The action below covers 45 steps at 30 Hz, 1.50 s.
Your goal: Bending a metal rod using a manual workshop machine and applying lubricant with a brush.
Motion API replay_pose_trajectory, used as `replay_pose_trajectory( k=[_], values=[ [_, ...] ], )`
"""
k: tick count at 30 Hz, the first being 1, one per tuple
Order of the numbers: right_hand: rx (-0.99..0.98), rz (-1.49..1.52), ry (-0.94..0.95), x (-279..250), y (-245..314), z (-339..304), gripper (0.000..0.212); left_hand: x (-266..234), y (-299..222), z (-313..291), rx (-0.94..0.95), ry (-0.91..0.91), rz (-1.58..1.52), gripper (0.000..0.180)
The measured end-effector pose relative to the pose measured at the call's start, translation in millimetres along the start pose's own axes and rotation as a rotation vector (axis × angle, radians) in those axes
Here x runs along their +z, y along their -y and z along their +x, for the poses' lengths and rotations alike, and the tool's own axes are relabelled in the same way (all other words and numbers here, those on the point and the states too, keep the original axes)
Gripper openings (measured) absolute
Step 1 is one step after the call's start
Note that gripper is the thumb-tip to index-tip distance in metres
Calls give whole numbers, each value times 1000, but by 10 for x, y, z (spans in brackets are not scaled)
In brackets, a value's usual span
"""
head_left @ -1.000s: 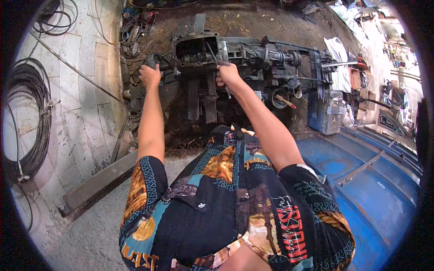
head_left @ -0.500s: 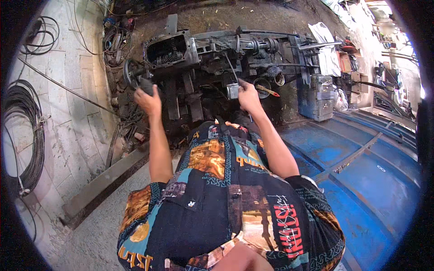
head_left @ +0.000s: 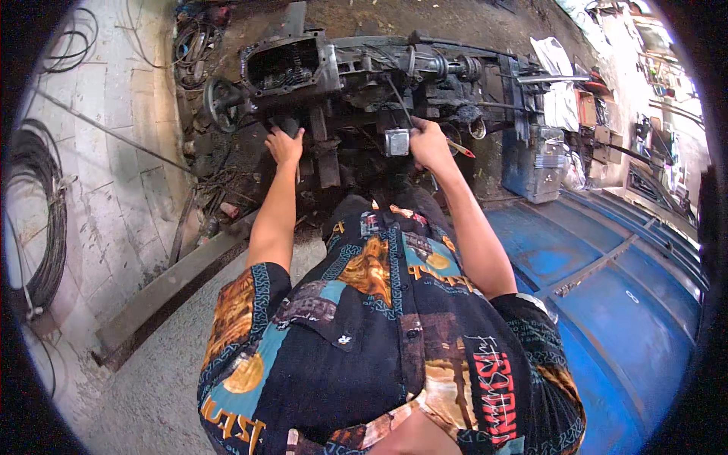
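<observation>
In the upper centre, the right hand (head_left: 430,144) is gripping a rod (head_left: 400,98), slanting across the machine (head_left: 353,67); upper left of centre, the left hand (head_left: 284,146) is grasping a dark object (head_left: 287,127). Moving the rod is probably calling for clearance around the machine.

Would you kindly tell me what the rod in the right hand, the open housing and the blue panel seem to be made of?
The rod looks like dark metal, perhaps steel: thin and straight, its finish unclear. The housing seems to be cast metal, thick-rimmed, dark and grimy. The blue panel is likely painted sheet metal, given its scuffed sheen and ribs.
</observation>
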State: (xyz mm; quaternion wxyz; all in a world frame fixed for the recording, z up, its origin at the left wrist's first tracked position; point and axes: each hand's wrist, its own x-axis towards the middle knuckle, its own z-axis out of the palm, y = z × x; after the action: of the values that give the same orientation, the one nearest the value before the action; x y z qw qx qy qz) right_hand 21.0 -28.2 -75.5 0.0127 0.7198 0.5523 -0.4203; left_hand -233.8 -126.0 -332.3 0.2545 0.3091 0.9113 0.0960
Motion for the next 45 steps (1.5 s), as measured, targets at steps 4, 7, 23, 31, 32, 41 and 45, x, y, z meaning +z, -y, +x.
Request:
replay_pose_trajectory(
  k=[4,7,23,31,32,41,45],
  values=[
    [-73,-27,4,96,261,-37,37,513,593,500,-44,70,226,92],
    [-30,12,-19,140,273,57,36,795,607,553,-40,-40,297,92],
    [334,856,343,118,96,571,35,-161,237,282,-250,334,-30,101],
    [301,916,232,102,-543,483,54,-120,-10,-730,128,-114,-154,80],
    [331,908,221,56,-673,508,47,-83,-161,-859,117,-97,-161,76],
    [-9,428,-34,-389,-1321,956,40,444,-1153,-1515,366,-16,-238,51],
    [-389,94,-173,-779,-1381,1083,36,651,-1575,-1728,375,-13,-238,38]
  ],
)
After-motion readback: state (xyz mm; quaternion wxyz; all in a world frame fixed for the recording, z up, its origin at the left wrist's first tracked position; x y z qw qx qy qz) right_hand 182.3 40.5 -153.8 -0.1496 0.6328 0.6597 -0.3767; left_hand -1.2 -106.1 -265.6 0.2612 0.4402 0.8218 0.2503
